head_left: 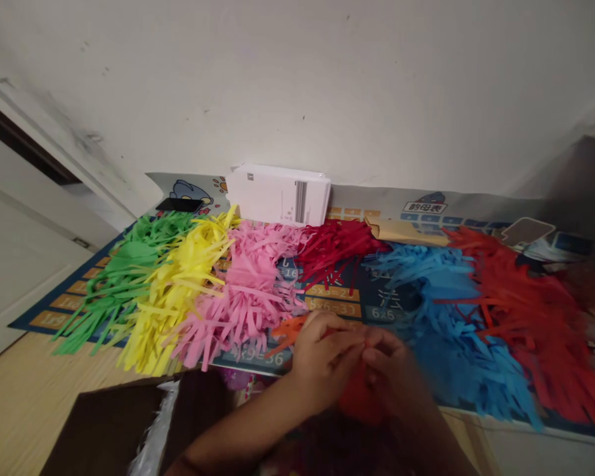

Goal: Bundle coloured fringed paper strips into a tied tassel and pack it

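My left hand (324, 360) and my right hand (389, 373) are pressed together at the lower middle, both closed on a red-orange paper strip (290, 330) that sticks out to the left of the fingers. More red paper (359, 396) shows under the two hands. They hover over a blue printed mat (337, 301) on the floor. Heaps of cut paper strips lie on it in a row: green (123, 277), yellow (178, 291), pink (242, 291), dark red (334, 248), blue (446, 330) and red-orange (535, 324).
A white stack of paper (277, 195) stands against the wall behind the pink heap. A brown cardboard box (104, 430) with a plastic bag sits at the lower left on the wooden floor. A tan envelope (406, 231) lies behind the blue heap.
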A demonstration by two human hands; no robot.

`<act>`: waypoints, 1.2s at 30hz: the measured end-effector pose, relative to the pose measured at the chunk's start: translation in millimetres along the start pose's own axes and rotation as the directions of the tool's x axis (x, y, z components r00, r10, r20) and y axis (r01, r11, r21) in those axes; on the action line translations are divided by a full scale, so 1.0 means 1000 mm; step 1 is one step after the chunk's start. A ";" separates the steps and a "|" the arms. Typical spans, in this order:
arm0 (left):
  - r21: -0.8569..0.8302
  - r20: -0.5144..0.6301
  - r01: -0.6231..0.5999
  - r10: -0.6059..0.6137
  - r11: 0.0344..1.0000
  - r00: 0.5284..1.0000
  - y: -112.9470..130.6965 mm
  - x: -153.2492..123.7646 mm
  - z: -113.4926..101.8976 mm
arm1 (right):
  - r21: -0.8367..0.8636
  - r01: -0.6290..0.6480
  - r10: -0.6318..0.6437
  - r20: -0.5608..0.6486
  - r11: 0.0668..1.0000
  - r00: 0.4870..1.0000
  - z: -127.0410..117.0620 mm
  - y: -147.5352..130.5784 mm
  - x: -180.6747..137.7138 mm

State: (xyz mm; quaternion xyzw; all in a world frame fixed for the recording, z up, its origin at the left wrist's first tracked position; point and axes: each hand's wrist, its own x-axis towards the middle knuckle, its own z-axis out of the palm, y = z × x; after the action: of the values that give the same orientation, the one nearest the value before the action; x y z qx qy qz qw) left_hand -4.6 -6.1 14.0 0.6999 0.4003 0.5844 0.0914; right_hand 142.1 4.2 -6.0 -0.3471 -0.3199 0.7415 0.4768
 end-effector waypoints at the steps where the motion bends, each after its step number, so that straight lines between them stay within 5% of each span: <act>1: -0.027 0.006 0.023 -0.023 0.999 1.000 0.000 -0.001 0.001 | -0.005 0.012 -0.012 -0.028 1.000 1.000 0.001 0.000 0.000; 8: -0.105 0.121 0.170 -0.157 0.980 0.980 -0.002 -0.007 0.002 | -0.065 0.169 -0.176 -0.124 0.983 0.977 0.005 0.000 0.000; 12: -0.179 0.166 0.132 -0.102 0.975 0.981 -0.003 -0.007 0.002 | -0.163 0.333 -0.358 -0.169 0.929 0.918 0.004 -0.002 0.004; 20: -0.051 0.177 0.125 -0.115 0.991 0.977 -0.012 -0.010 0.008 | -0.475 0.456 -0.560 -0.097 0.753 0.823 -0.001 0.008 -0.005; 23: -0.096 0.138 0.244 -0.230 0.965 0.963 -0.015 -0.010 0.003 | -0.645 0.504 -0.604 0.082 0.574 0.793 -0.014 -0.014 0.003; 25: -0.128 0.119 0.365 -0.351 0.922 0.929 -0.016 -0.008 -0.002 | -0.817 0.428 -0.575 0.148 0.387 0.804 -0.033 -0.040 0.023; 26: -0.154 0.120 0.427 -0.413 0.891 0.903 -0.017 -0.007 -0.004 | -0.916 0.316 -0.550 0.137 0.246 0.824 -0.045 -0.055 0.037; 28: -0.234 0.144 0.543 -0.524 0.806 0.840 -0.018 -0.006 -0.005 | -0.973 0.091 -0.375 0.168 -0.214 0.912 -0.069 -0.080 0.070; 32: -0.318 0.231 0.655 -0.615 0.685 0.754 -0.018 -0.008 0.004 | -0.913 -0.003 -0.243 0.105 -0.407 0.964 -0.097 -0.102 0.126; 36: -0.240 0.293 0.594 -0.526 0.768 0.798 -0.016 -0.011 0.009 | -0.853 -0.069 -0.210 0.048 -0.517 0.977 -0.096 -0.099 0.147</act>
State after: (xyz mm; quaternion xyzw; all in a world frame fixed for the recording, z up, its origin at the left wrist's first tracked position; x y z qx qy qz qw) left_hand -3.9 0.0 -5.9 0.5804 0.4793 0.5102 0.4161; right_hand 224.0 188.4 -10.2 -0.6184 -0.7855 0.0196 0.0095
